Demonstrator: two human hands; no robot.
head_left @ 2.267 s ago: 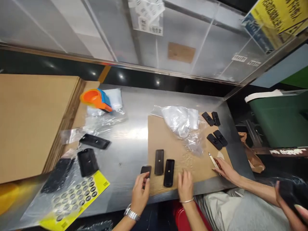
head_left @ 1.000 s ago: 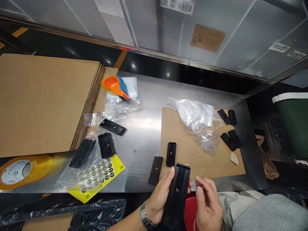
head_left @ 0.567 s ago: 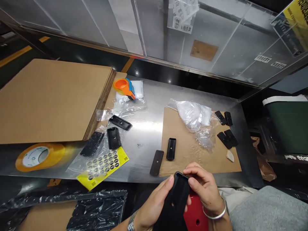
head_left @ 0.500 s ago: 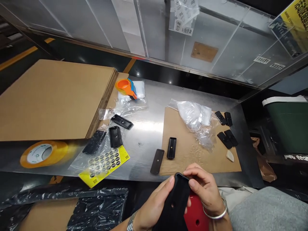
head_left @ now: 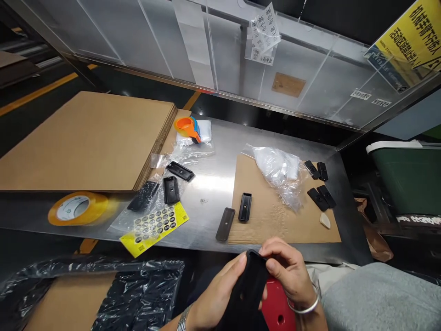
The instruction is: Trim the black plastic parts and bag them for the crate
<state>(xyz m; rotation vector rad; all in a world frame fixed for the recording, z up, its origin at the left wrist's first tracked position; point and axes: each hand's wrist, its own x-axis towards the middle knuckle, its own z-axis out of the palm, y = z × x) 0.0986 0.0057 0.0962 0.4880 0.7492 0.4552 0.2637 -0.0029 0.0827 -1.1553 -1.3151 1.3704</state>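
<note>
Both hands hold one long black plastic piece (head_left: 246, 287) with a raised rim and a small hole, low in the head view over my lap. My left hand (head_left: 220, 289) is wrapped around its left side, the thumb lying along the edge. At the top right corner, my right hand (head_left: 285, 269) pinches the rim between thumb and fingers. A red object with a hole (head_left: 277, 301) shows beneath the right hand. Ahead of the hands lie a black tray-shaped part (head_left: 245, 207) on cardboard and a flat dark strip (head_left: 225, 224) beside it.
A cardboard stack (head_left: 93, 142) fills the left, near a yellow tape roll (head_left: 99, 209) and an orange tape dispenser (head_left: 188, 126). A yellow sticker sheet (head_left: 155, 227) overlaps the bench's front edge. A clear plastic bag (head_left: 275, 170) and several black pieces (head_left: 317, 197) lie right.
The camera view has shifted a little. Both hands keep their hold on the black plastic piece, which has barely moved; the right fingers stay at its top corner.
</note>
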